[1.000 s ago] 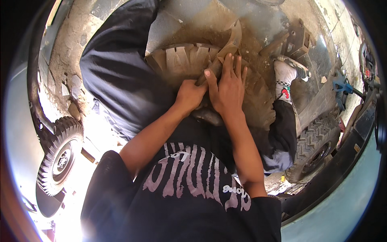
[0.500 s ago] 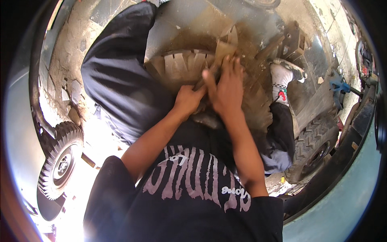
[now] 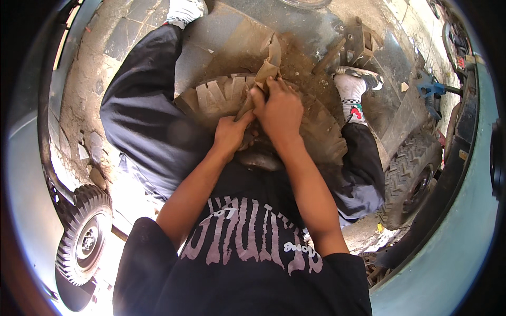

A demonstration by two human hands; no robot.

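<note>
head: the brown tool (image 3: 266, 71) (long axis slanted) points away, slightly right.

Grey-tiled floor (image 3: 305, 32) with patches of brown dirt (image 3: 78, 113). Strong light washes out the lower left. Treaded wheel (image 3: 87, 239) stands at left, second wheel (image 3: 408, 181) at right; pale-blue panel (image 3: 443, 274) curves along right edge.

Ahead of the left hand (image 3: 229, 136) and right hand (image 3: 283, 111), there is room to pass over the grey floor (image 3: 224, 34) at 11 o'clock, beside the brown strip (image 3: 272, 55) jutting out at 12. The left leg (image 3: 145, 97) blocks 9 to 10 o'clock; a metal bracket (image 3: 362, 43) stands at 2, the right leg (image 3: 363, 166) at 4, the torso (image 3: 242, 279) at 6.
</note>
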